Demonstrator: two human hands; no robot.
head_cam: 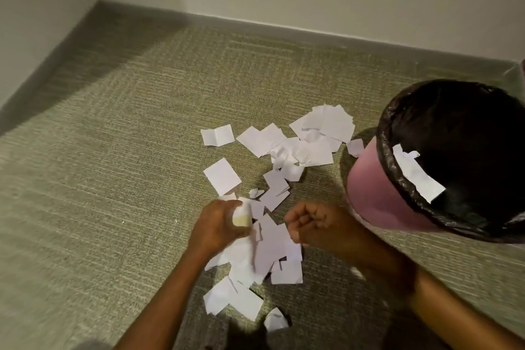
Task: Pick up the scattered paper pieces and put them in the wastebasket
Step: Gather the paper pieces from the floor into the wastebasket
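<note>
Several white paper pieces (309,145) lie scattered on the green carpet, from beside the wastebasket down toward me. A pink wastebasket (369,193) with a black liner stands at the right; one paper strip (417,173) hangs over its rim inside. My left hand (220,224) is closed around a bunch of paper pieces (241,217), low over the pile. My right hand (309,223) is curled into a fist just right of it, above more pieces (272,247); I see no paper in it.
Green carpet (127,165) stretches to the left and back. White walls with a grey baseboard (284,27) close off the far side and the left corner. A dark shadow falls at the bottom edge.
</note>
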